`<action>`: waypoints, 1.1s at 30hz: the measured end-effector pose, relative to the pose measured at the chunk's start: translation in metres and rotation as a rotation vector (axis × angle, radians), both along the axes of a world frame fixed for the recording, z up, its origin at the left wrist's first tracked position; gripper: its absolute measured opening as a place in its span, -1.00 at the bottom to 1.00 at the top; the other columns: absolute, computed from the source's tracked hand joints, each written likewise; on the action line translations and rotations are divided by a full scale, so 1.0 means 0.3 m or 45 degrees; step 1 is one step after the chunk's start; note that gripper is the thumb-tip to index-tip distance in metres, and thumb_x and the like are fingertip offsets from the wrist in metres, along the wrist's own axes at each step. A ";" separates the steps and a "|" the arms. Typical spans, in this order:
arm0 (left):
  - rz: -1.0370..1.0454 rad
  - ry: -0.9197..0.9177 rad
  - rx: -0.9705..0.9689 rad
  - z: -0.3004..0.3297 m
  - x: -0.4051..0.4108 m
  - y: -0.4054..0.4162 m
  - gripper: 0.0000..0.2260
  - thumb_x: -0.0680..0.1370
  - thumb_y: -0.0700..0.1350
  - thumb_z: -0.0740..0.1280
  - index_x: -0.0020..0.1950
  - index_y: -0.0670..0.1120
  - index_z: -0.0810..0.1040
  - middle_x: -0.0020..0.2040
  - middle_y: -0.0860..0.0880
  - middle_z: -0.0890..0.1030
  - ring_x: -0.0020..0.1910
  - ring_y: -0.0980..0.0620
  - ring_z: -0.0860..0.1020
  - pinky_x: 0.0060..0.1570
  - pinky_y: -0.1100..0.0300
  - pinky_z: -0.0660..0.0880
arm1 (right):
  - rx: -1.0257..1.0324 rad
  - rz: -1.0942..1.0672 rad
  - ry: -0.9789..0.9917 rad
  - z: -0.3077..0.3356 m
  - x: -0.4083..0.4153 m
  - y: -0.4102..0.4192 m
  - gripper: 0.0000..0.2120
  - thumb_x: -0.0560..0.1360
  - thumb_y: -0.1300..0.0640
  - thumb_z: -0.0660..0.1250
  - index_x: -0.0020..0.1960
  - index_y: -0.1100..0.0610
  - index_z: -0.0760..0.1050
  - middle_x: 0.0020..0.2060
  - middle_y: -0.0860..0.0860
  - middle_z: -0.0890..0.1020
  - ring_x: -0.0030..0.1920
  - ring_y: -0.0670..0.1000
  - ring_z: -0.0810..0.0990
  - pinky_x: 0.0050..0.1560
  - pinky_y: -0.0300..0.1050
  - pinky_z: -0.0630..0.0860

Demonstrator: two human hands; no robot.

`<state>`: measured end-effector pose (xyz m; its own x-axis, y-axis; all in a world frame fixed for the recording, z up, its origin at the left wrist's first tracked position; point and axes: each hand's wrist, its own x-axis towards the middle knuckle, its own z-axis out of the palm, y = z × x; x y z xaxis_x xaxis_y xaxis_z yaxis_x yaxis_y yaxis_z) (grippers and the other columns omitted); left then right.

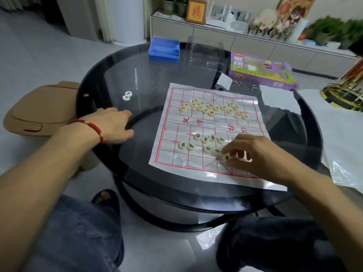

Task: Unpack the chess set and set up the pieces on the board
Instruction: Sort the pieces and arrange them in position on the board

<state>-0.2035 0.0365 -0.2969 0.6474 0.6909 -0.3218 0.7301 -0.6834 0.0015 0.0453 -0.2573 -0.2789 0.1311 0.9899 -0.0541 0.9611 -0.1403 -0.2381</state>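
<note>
Risk lies at the paper board (198, 122)'s near edge: your right hand (253, 154) pinches one piece (226, 157) in narrow fingers, left hand (112, 124) flat beside the board, so a sideways drag could scatter neighbouring pieces (211, 148).

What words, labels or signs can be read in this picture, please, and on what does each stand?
"楚河" and "汉界": red, mid paper board.
"象棋": purple box; smaller print blurred.
Red character: framed picture, illegible.
Marks on pieces: too small.
</note>
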 end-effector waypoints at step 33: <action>0.054 0.081 0.076 0.071 0.022 -0.069 -0.44 0.58 0.29 0.15 0.46 -0.01 0.30 0.40 -0.14 0.37 0.39 -0.22 0.33 0.16 -0.14 0.42 | 0.333 0.221 -0.182 -0.084 -0.252 0.927 -0.79 0.59 0.19 0.30 0.17 0.18 0.63 0.05 0.16 0.59 0.03 0.16 0.59 0.02 0.01 0.51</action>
<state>-0.1967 0.0157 -0.2756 0.5967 0.7365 -0.3185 0.7557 -0.6493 -0.0855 -0.0303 0.0207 -0.3039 -0.0524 0.9761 0.2111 0.9915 0.0761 -0.1060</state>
